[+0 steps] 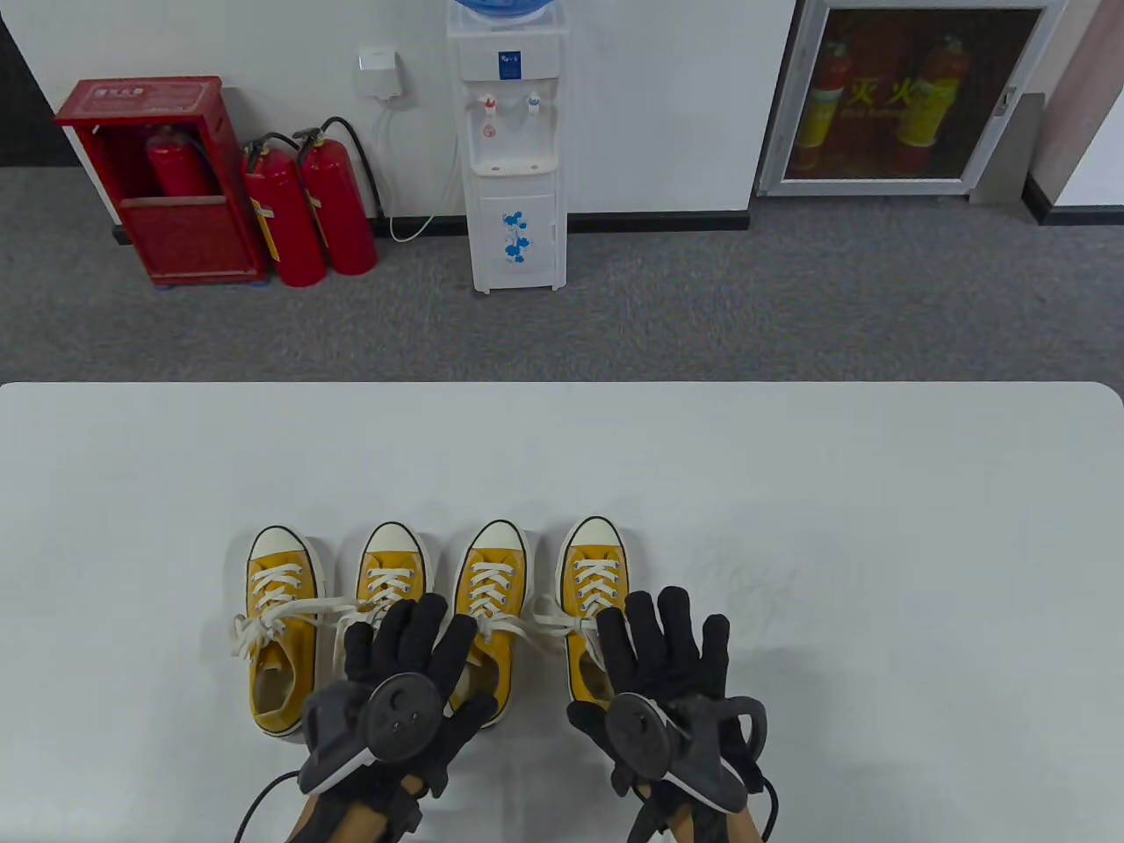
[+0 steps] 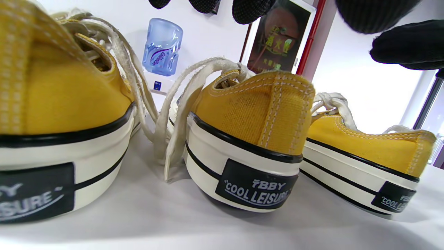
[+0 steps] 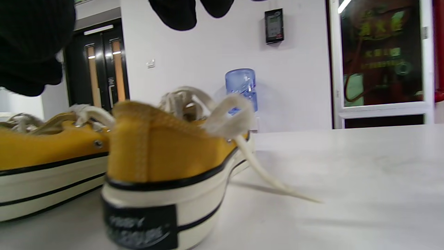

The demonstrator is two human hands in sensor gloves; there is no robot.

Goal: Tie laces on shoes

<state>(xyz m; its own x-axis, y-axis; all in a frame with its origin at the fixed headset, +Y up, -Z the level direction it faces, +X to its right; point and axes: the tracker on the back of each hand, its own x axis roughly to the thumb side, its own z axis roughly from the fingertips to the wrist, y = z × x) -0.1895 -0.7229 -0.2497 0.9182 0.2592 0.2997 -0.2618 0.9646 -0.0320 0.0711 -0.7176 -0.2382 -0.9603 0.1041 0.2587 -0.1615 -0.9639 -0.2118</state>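
Both hands (left point(image 1: 406, 654), right point(image 1: 660, 654)) spread flat above yellow shoes point(image 1: 488, 597), holding nothing.

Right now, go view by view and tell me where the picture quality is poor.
Table view: sharp and evenly lit, soft shadows under the shoes on the table. Left wrist view: wide-angle bulge, the nearest heel looms large, and the bright background washes out at right. Right wrist view: soft overall, the heel label too blurred to read, and the dark glove is out of focus.
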